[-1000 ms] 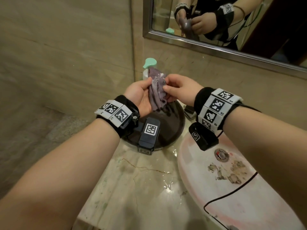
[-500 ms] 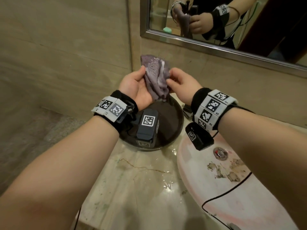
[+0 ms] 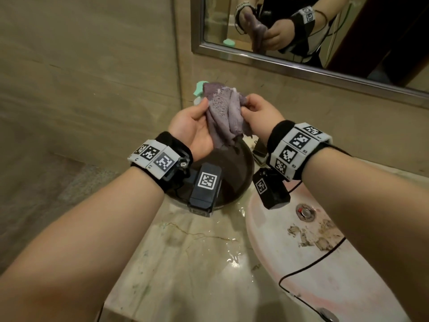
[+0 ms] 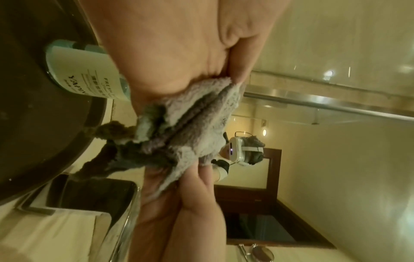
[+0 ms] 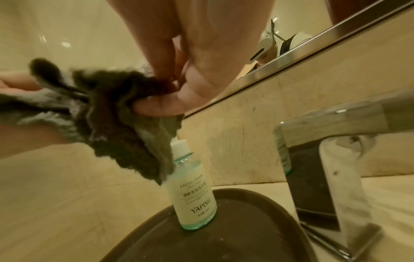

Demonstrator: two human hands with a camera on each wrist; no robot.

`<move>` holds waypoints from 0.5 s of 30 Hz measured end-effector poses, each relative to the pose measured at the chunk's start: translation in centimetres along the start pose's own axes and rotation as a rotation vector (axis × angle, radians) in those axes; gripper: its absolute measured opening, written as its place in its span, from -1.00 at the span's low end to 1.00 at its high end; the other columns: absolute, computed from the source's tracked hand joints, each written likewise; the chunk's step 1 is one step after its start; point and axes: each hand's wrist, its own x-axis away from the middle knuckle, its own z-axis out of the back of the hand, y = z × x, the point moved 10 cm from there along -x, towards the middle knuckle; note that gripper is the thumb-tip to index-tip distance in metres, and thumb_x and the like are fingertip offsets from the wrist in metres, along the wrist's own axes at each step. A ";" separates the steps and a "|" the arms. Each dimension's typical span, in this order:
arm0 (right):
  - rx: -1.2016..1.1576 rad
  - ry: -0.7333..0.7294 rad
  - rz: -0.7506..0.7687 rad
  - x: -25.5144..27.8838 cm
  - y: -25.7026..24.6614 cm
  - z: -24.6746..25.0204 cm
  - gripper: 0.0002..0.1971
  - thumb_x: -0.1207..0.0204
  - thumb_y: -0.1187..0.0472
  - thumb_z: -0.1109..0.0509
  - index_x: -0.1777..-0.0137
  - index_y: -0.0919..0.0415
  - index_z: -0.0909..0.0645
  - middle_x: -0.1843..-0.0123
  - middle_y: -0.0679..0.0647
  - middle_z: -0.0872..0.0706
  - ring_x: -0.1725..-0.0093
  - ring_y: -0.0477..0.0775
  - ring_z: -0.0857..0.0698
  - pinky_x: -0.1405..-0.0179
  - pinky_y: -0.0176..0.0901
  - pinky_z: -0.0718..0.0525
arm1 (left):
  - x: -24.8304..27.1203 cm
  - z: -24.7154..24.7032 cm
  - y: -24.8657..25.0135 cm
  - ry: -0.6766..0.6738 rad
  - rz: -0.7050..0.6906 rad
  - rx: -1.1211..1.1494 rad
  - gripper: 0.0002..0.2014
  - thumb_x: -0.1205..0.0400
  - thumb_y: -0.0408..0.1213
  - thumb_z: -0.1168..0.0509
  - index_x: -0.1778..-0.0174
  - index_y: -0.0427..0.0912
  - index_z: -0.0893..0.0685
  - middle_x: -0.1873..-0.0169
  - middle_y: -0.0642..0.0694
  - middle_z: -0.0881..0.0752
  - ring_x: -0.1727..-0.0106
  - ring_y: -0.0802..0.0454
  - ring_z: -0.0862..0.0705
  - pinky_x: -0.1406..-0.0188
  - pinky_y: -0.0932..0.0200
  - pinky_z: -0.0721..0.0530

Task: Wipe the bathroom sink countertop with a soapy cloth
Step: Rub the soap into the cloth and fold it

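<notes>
A bunched purple-grey cloth (image 3: pixel 224 112) with white foam on it hangs in the air between both hands, above a dark round tray (image 3: pixel 234 177). My left hand (image 3: pixel 192 126) holds its left side with palm up and thumb (image 4: pixel 239 58) pressing the fabric (image 4: pixel 192 124). My right hand (image 3: pixel 260 112) pinches the cloth's right edge (image 5: pixel 125 109) between thumb (image 5: pixel 156 106) and fingers. A clear soap bottle (image 5: pixel 192 196) with a mint pump stands on the tray (image 5: pixel 246 230), right under the cloth. The marble countertop (image 3: pixel 185 270) in front is wet.
A chrome faucet (image 5: pixel 331 170) stands right of the tray. The white basin (image 3: pixel 301 256) with brown stains and a drain plug (image 3: pixel 306 212) lies at the right. A tiled wall closes the left side; a framed mirror (image 3: pixel 267 57) hangs behind. A black cable (image 3: pixel 308 263) crosses the basin.
Both hands have kept hold of the cloth and worked it; it rose a little and spread wider, and foam shows on its top.
</notes>
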 end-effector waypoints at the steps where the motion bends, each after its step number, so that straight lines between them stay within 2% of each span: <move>1: -0.093 -0.038 -0.018 0.3 0.3 -0.3 -0.75 -0.63 0.33 -0.16 0.23 0.02 -0.46 0.26 0.02 -0.58 0.23 0.03 -0.56 0.15 -0.08 -0.58 | 0.1 -0.1 0.3 -0.010 -0.009 0.015 -0.50 -0.76 -0.13 0.14 -0.51 -0.38 -0.32 -0.41 -0.35 -0.52 -0.44 -0.20 -0.48 -0.30 -0.16 -0.49; 3: -0.291 -0.125 -0.066 1.2 0.8 -0.9 -0.71 -0.67 0.41 -0.09 0.23 0.07 -0.43 0.27 0.05 -0.53 0.29 0.00 -0.57 0.23 -0.20 -0.68 | 0.2 0.0 1.1 -0.015 -0.023 0.039 -0.50 -0.77 -0.11 0.17 -0.45 -0.37 -0.37 -0.36 -0.31 -0.55 -0.40 -0.20 -0.48 -0.18 -0.19 -0.53; 5: -0.349 -0.139 -0.088 2.0 0.9 -0.5 -0.71 -0.69 0.41 -0.06 0.21 0.09 -0.42 0.29 0.08 -0.51 0.34 0.00 -0.56 0.28 -0.25 -0.71 | 0.5 0.4 1.7 -0.004 -0.027 0.036 -0.51 -0.76 -0.10 0.18 -0.38 -0.36 -0.44 -0.33 -0.31 -0.59 -0.36 -0.22 -0.55 -0.18 -0.20 -0.53; 8: -0.345 -0.035 -0.103 2.1 0.9 1.9 -0.74 -0.68 0.34 -0.09 0.21 0.08 -0.44 0.26 0.05 -0.55 0.32 -0.01 -0.58 0.27 -0.19 -0.74 | 0.7 1.8 2.0 0.059 -0.018 -0.062 -0.54 -0.76 -0.11 0.14 -0.25 -0.31 -0.56 -0.14 -0.25 -0.70 -0.17 -0.16 -0.69 -0.24 -0.13 -0.57; 12: -0.317 0.003 -0.099 1.7 -0.1 3.4 -0.76 -0.66 0.27 -0.14 0.23 0.03 -0.49 0.17 0.02 -0.59 0.16 0.06 -0.62 0.02 0.08 -0.72 | 1.1 2.6 1.3 0.094 0.021 -0.124 -0.55 -0.76 -0.11 0.13 -0.21 -0.26 -0.59 0.01 -0.21 -0.81 0.04 -0.10 -0.82 -0.12 -0.12 -0.70; 13: -0.286 -0.016 -0.077 1.9 -0.6 3.1 -0.77 -0.66 0.27 -0.14 0.22 0.04 -0.49 0.19 0.02 -0.58 0.18 0.05 -0.62 0.05 0.07 -0.73 | 1.1 2.5 1.4 0.097 0.009 -0.105 -0.55 -0.76 -0.12 0.14 -0.21 -0.27 -0.59 0.04 -0.22 -0.81 0.06 -0.10 -0.83 -0.11 -0.11 -0.70; 15: -0.180 -0.102 -0.025 2.8 -1.7 1.4 -0.84 -0.67 0.31 -0.14 0.12 0.12 -0.46 0.23 0.02 -0.57 0.27 0.00 -0.62 0.20 -0.11 -0.76 | 1.0 2.2 1.6 0.093 -0.018 -0.058 -0.53 -0.77 -0.11 0.16 -0.14 -0.31 -0.60 0.14 -0.25 -0.84 0.14 -0.11 -0.84 -0.02 -0.05 -0.74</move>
